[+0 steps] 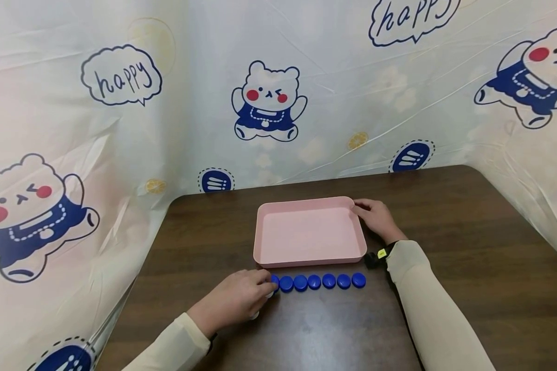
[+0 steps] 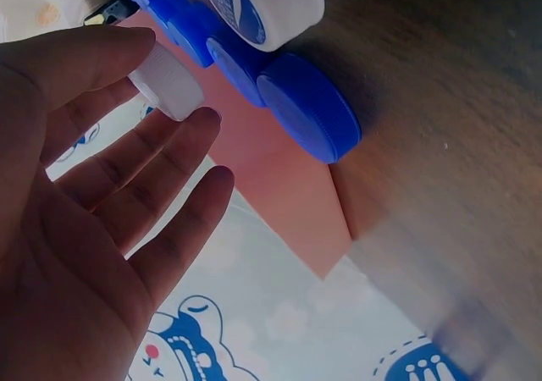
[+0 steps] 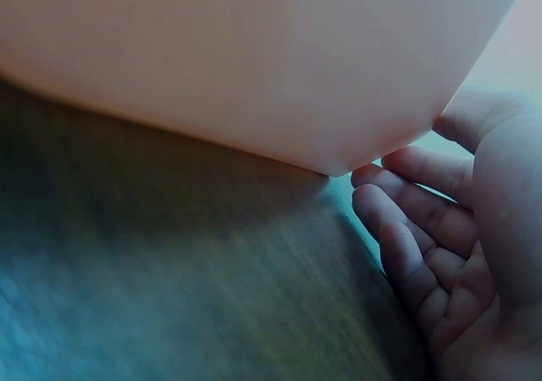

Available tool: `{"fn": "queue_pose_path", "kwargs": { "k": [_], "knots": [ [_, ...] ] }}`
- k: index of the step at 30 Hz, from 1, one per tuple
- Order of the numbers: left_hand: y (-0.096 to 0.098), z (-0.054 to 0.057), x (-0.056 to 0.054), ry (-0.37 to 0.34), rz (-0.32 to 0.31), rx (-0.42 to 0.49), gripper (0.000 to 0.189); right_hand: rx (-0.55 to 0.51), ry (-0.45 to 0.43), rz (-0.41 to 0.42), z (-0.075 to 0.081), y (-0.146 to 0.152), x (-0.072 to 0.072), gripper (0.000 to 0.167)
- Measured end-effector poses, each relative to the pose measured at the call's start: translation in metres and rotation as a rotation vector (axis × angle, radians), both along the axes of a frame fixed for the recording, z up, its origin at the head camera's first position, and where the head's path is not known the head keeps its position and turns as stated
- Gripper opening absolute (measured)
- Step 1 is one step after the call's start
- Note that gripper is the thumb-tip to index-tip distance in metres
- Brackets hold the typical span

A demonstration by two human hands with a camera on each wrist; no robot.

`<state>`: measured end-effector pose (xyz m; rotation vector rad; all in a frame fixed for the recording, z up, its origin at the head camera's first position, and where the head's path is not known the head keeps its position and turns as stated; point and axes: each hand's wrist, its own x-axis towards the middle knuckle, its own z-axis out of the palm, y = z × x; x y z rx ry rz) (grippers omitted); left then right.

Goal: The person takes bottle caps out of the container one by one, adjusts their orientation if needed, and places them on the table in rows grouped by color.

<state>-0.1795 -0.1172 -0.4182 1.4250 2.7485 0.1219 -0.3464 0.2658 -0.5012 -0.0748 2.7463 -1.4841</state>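
Observation:
In the left wrist view, my left hand (image 2: 127,169) pinches a plain white bottle cap (image 2: 169,80) between thumb and fingertips, the other fingers loosely extended. A second white cap (image 2: 262,8), with a blue mark on its face, sits close by, near the blue caps. Several blue bottle caps (image 1: 314,282) form a row along the near side of a pink tray (image 1: 308,234); my left hand covers part of the row's left end. At the tray's far right corner, my right hand (image 1: 376,219) grips the rim, thumb on the edge and fingers against the outer wall.
The dark wooden table (image 1: 482,257) reaches past the tray on both sides. Behind it hangs a pale curtain (image 1: 269,154) printed with cartoon bears. A black strap with a yellow tag (image 1: 382,253) circles the right wrist.

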Motion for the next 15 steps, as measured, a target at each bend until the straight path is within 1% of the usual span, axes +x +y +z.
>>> {"fn": "queue_pose_path", "kwargs": {
  "k": [2,7,13,15],
  "knots": [
    [0.000,-0.001,0.001,0.002,-0.004,0.015,0.025,0.001,-0.002,0.002,0.000,0.000,0.000,0.053],
    [-0.002,-0.002,0.005,0.035,-0.017,0.052,0.023,0.007,-0.004,0.007,0.001,0.001,0.000,0.054],
    [-0.004,-0.006,0.011,0.151,-0.077,0.124,0.019,0.013,-0.006,0.001,0.000,0.001,-0.001,0.052],
    [-0.004,-0.008,0.013,0.167,-0.087,0.137,0.018,0.014,-0.006,0.001,0.000,0.000,-0.001,0.051]
  ]
}}
